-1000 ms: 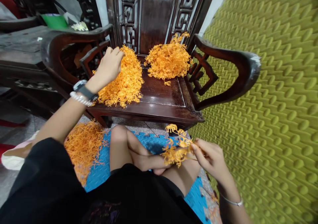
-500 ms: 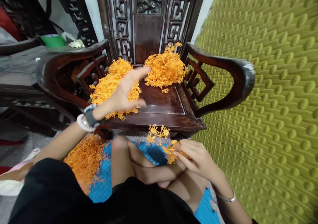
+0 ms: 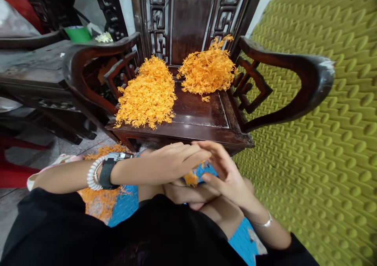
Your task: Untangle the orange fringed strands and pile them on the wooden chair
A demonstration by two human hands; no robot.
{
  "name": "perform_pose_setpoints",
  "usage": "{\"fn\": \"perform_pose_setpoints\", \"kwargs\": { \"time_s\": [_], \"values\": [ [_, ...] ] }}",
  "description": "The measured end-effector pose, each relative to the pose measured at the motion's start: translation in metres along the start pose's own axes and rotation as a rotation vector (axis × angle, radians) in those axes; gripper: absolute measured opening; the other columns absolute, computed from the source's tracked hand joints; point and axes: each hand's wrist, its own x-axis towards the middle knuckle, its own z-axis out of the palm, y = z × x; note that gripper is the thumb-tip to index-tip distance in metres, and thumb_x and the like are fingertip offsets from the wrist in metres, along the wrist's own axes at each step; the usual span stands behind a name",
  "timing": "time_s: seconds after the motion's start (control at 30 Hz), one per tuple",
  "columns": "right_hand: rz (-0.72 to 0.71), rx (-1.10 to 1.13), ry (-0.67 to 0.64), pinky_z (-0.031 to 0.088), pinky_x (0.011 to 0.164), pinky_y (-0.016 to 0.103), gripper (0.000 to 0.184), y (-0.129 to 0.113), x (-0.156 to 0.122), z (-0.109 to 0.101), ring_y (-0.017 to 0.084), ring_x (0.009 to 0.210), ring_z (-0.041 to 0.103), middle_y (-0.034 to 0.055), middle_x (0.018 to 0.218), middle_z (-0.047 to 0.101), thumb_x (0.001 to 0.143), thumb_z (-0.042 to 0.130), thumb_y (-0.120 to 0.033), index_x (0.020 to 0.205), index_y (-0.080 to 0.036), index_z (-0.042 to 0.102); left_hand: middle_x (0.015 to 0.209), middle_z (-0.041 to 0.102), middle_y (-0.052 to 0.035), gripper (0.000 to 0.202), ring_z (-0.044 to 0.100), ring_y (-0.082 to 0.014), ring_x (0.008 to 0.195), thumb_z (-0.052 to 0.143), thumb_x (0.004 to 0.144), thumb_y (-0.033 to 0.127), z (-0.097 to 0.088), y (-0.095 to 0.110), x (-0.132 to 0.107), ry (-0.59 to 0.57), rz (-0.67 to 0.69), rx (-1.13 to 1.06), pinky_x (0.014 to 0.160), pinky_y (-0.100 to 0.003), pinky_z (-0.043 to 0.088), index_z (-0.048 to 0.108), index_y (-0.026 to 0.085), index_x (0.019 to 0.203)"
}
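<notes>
My left hand and my right hand meet in front of my folded legs, both around a small orange flower sprig that shows only in part between them. The left fingers lie over it, stretched toward the right hand. The right hand's fingers curl beside it. Two heaps of the same orange plastic flowers rest on the dark wooden chair seat: a left heap and a right heap.
More orange strands lie on the blue floor mat at my left. The carved chair has curved armrests. A green padded wall stands at the right. A dark table with a green container is at the left.
My left hand left the left heap on the seat and came down to join the right hand over my lap. The sprig in the right hand is now mostly covered.
</notes>
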Motion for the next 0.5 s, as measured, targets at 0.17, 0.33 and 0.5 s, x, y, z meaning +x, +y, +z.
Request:
{"fn": "perform_pose_setpoints", "kwargs": {
  "time_s": [0.17,0.33,0.5],
  "values": [
    [0.357,0.193,-0.467,0.04,0.044,0.019,0.032,-0.015,0.014,0.005,0.007,0.047,0.043,-0.006,0.058,0.046,0.092,0.052,-0.047,0.081,-0.017,0.055,0.108,0.059,-0.0105,0.031,0.059,-0.0204,0.09,0.045,0.095,0.04,-0.014,0.006,0.001,-0.065,-0.182,-0.282,0.075,-0.031,0.046,0.05,0.014,0.112],
    [0.209,-0.072,-0.463,0.033,0.045,0.019,0.029,-0.027,0.016,-0.007,0.007,0.05,0.041,-0.0053,0.058,0.047,0.094,0.052,-0.036,0.075,-0.015,0.059,0.076,0.061,-0.0011,0.034,0.057,-0.0154,0.068,0.043,0.094,0.048,-0.025,0.002,-0.008,-0.292,-0.309,-0.483,0.06,-0.026,0.039,0.057,0.018,0.088],
    [0.131,-0.248,-0.615,0.035,0.046,0.021,0.033,-0.034,0.002,-0.011,0.008,0.048,0.044,-0.0053,0.056,0.049,0.098,0.043,-0.03,0.072,-0.018,0.057,0.075,0.065,-0.0018,0.033,0.061,-0.0137,0.069,0.038,0.099,0.036,-0.027,0.013,-0.022,-0.402,-0.311,-0.652,0.063,-0.023,0.04,0.061,0.017,0.084]
  ]
}}
